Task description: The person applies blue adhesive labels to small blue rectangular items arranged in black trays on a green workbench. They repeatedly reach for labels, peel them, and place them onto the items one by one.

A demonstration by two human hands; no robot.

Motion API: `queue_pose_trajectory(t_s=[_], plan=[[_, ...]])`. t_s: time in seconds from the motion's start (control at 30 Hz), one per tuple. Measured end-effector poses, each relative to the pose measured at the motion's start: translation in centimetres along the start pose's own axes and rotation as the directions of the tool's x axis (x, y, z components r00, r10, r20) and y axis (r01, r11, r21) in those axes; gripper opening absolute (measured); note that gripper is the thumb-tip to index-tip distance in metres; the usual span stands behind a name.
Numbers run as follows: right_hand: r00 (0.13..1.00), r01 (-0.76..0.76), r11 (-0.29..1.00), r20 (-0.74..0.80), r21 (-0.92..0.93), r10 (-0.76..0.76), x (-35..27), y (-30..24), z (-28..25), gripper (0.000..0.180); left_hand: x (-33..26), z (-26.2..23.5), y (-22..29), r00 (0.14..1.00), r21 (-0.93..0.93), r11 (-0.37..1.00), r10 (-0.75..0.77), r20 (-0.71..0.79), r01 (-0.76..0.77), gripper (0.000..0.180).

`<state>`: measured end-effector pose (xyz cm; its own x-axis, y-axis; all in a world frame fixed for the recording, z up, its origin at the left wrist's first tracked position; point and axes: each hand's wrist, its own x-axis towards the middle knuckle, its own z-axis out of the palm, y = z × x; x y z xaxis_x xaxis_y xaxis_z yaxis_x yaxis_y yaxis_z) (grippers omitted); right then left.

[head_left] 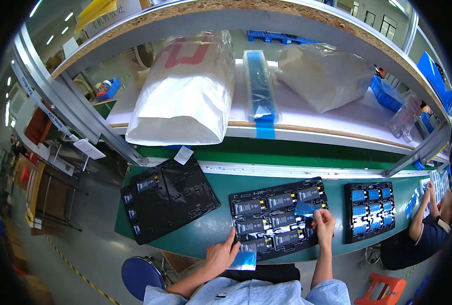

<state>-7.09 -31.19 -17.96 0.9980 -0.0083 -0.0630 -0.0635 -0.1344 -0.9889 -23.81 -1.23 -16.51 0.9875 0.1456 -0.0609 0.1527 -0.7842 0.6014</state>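
Left hand is seen at lower centre, forearm raised from the bottom edge, grip closed on a blue film sheet at the near edge of the middle black tray. Right hand is reached over that tray's right side, fingers pinched on a second blue film. Tray is laid on the green counter.

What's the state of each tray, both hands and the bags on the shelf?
Middle tray: flat, pockets filled with dark parts.
Left tray: flat, mostly empty, parts along its left edge.
Right tray: flat, full of blue-filmed parts.
Left hand: holds blue film.
Right hand: fingers pinch blue film piece.
White bag: closed, slumped on shelf.
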Motion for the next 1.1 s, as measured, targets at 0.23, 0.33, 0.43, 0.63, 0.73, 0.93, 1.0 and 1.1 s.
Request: queue_pose_trajectory(t_s=[0.23, 0.33, 0.43, 0.63, 0.73, 0.93, 1.0, 1.1], plan=[[0.876, -0.197, 0.98, 0.445, -0.025, 0.188, 0.2, -4.3, 8.1, 0.016, 1.9, -2.3, 1.6, 0.994, 0.054, 0.997, 0.067, -0.088, -0.062, 0.043], [0.851, -0.142, 0.988, 0.503, -0.061, 0.153, 0.8, -3.5, 10.9, 0.019, 2.8, -2.1, 2.1, 0.995, 0.116, 0.992, 0.057, -0.086, -0.047, 0.043], [0.854, -0.07, 0.99, 0.506, -0.126, 0.125, 0.7, -3.6, 12.4, 0.021, 3.1, -1.1, 1.9, 0.992, 0.15, 0.989, 0.031, -0.124, -0.012, 0.042], [0.895, -0.005, 0.981, 0.437, -0.194, 0.091, 0.2, -3.1, 12.9, 0.02, 2.9, -0.9, 1.5, 0.989, 0.13, 0.992, 0.025, -0.147, -0.005, 0.043], [0.897, 0.028, 0.974, 0.436, -0.223, 0.074, 0.3, -2.7, 12.9, 0.02, 2.8, -0.7, 1.5, 0.989, 0.12, 0.993, 0.025, -0.148, -0.007, 0.043], [0.9, 0.05, 0.973, 0.433, -0.226, 0.054, 0.0, -3.3, 13.0, 0.02, 2.9, -0.6, 1.5, 0.989, 0.123, 0.992, 0.02, -0.143, -0.003, 0.044], [0.898, 0.068, 0.968, 0.439, -0.242, 0.046, 0.0, -3.5, 13.0, 0.021, 2.9, -0.6, 1.6, 0.989, 0.127, 0.992, 0.026, -0.149, -0.007, 0.044], [0.898, 0.083, 0.963, 0.438, -0.255, 0.039, 0.0, -3.5, 13.1, 0.021, 2.9, -0.6, 1.5, 0.988, 0.132, 0.991, 0.038, -0.152, -0.018, 0.044]])
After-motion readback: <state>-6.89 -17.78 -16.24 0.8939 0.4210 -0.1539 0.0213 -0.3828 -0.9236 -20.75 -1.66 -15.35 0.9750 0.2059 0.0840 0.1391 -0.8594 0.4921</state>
